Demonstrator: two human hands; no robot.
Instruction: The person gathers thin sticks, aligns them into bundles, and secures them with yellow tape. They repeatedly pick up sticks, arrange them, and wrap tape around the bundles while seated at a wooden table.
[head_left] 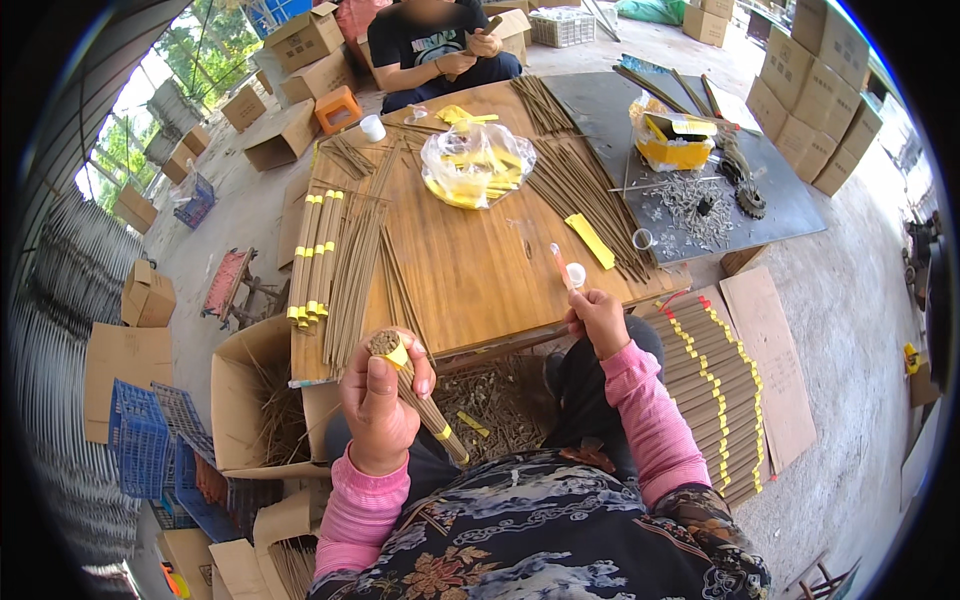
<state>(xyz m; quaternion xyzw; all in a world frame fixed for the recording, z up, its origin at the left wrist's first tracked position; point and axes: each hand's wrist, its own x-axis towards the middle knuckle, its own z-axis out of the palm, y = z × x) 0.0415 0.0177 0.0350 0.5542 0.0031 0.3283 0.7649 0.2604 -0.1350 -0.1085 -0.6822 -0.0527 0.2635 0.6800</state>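
Observation:
My left hand (378, 418) is wrapped round a bundle of brown incense sticks (428, 417). A yellow paper band circles the bundle near its upper end, and a second one sits lower down. Over the table's near edge, my right hand (598, 318) pinches a small thin pinkish stick (561, 266), perhaps a brush. Its far tip looks pale and clear. Right beside this stick is a small round white pot (575, 275) on the wooden table (470, 275). A stack of yellow paper strips (590, 241) lies just beyond.
Loose sticks (350, 280) and banded bundles (315, 255) cover the table's left side. A plastic bag of yellow strips (478, 165) stands mid-table. Finished-looking bundles (705, 390) lie on cardboard at right. An open carton (235, 400) stands at left. Across the table sits another person (440, 55).

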